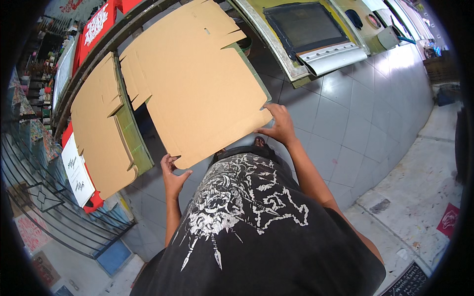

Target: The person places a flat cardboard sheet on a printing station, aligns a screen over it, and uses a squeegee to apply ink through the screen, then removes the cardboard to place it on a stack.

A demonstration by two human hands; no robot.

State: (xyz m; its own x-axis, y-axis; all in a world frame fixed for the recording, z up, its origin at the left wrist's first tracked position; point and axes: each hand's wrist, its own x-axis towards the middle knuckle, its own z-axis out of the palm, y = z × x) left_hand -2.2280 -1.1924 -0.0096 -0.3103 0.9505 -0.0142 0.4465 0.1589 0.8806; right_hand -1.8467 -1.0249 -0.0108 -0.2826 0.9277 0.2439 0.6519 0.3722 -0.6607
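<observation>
A large die-cut brown cardboard sheet (pixel 197 89) with notches lies over a green board at the top centre. My left hand (pixel 174 175) grips its near left corner with fingers curled over the edge and thumb at the underside or edge. My right hand (pixel 277 123) holds the near right corner, fingertips on the top edge and thumb along the front. A second cardboard piece (pixel 96 128) rests on another green board (pixel 139 145) to the left. Part of my dark printed shirt fills the lower centre.
A screen frame (pixel 306 29) on a bench is at top right, beside tools and a container (pixel 389 37). Red printed items (pixel 96 27) and white sheets (pixel 74 172) sit left. A black metal railing (pixel 44 197) curves along the lower left. Grey tiled floor (pixel 340 133) surrounds my feet.
</observation>
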